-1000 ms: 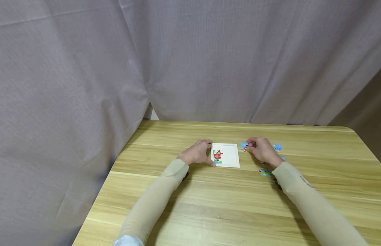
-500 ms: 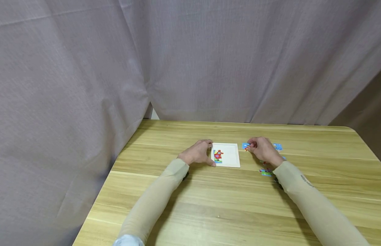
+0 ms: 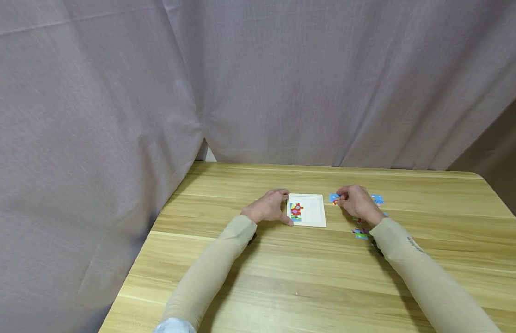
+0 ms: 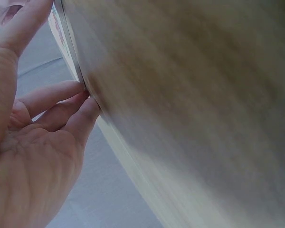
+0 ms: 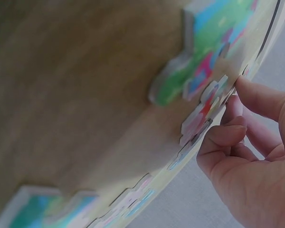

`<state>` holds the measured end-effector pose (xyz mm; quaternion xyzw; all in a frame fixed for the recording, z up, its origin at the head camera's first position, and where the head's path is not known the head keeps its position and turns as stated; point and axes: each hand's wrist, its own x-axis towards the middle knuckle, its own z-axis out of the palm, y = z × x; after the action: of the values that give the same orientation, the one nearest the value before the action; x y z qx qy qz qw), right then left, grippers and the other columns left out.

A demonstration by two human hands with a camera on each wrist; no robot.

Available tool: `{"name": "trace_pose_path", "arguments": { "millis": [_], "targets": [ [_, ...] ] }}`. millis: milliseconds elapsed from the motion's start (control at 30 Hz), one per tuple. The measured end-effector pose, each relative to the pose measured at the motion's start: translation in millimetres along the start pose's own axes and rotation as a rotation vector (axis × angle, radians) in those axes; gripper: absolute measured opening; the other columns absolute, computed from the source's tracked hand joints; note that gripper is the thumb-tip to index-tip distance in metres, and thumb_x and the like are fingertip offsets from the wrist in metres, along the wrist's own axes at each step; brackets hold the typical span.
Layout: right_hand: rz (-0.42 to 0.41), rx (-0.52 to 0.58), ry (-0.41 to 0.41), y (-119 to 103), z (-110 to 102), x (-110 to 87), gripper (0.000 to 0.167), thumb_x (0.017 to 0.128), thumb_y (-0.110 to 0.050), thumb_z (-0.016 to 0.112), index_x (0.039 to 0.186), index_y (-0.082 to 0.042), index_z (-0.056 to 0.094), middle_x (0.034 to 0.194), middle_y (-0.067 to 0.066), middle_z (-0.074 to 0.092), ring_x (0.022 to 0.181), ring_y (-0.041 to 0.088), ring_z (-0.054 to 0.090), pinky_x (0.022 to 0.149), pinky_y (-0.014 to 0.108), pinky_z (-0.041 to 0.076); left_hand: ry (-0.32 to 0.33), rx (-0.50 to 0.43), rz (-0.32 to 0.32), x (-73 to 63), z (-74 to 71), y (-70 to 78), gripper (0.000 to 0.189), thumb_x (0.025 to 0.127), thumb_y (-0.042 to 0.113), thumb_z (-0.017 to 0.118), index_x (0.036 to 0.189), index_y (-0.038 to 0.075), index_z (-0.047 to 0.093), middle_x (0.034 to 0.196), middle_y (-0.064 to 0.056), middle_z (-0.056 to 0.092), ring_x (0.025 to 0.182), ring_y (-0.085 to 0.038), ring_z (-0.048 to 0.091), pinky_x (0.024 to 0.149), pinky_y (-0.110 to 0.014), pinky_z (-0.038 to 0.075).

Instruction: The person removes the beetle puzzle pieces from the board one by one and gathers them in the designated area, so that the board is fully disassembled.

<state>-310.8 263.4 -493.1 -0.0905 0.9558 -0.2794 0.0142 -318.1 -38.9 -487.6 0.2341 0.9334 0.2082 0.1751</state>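
A white puzzle tray (image 3: 313, 211) lies flat on the wooden table, with a joined red, yellow and green picture section (image 3: 297, 212) in its lower left. My left hand (image 3: 268, 206) holds the tray's left side, thumb at the near corner and fingers at the far one. In the left wrist view its fingertips rest against the tray edge (image 4: 72, 42). Just right of the tray, my right hand (image 3: 357, 201) pinches a blue puzzle piece (image 3: 334, 197) with a red patch, low at the table surface. In the right wrist view the fingers mostly hide that piece.
Loose pieces lie around the right hand: a blue one (image 3: 377, 199) beyond the wrist, a green one (image 3: 360, 234) nearer, and others partly under the hand. The wooden table (image 3: 291, 286) ends at the back against a grey curtain (image 3: 274, 83).
Very little differs. The blue piece at the right fingertips has shifted slightly to the right; the left hand keeps its hold on the tray.
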Motion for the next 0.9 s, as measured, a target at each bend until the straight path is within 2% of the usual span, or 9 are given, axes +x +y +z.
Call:
{"name": "trace_pose_path", "arguments": {
  "millis": [333,600,900],
  "targets": [
    [-0.011,-0.015,-0.007,-1,-3,-1.0,0.03,0.097,-0.004,0.071,0.121,0.014,0.073,0.091,0.012,0.074,0.085,0.023,0.063,0.088,0.042,0.053,0.004,0.004,0.008,-0.4,0.0,-0.3,0.092,0.087,0.039,0.094,0.16,0.003,0.052,0.18,-0.001,0.035,0.17,-0.026,0.028,0.138,-0.04,0.031],
    [0.019,0.021,-0.017,-5,-5,-2.9,0.037,0.099,-0.008,0.073,0.129,0.012,0.07,0.094,0.01,0.074,0.082,0.016,0.062,0.083,0.032,0.051,0.009,0.011,0.013,-0.3,0.6,-0.8,0.09,0.087,0.039,0.094,0.159,0.003,0.054,0.18,-0.002,0.036,0.169,-0.026,0.03,0.138,-0.041,0.031],
    [0.013,0.081,-0.057,-26,-2,-7.0,0.042,0.102,-0.011,0.073,0.135,0.014,0.067,0.101,0.014,0.072,0.081,0.017,0.059,0.073,0.026,0.048,0.014,0.018,0.023,-0.8,0.2,-0.6,0.09,0.086,0.039,0.095,0.159,0.003,0.054,0.18,-0.002,0.035,0.169,-0.026,0.029,0.139,-0.04,0.029]
  ]
}}
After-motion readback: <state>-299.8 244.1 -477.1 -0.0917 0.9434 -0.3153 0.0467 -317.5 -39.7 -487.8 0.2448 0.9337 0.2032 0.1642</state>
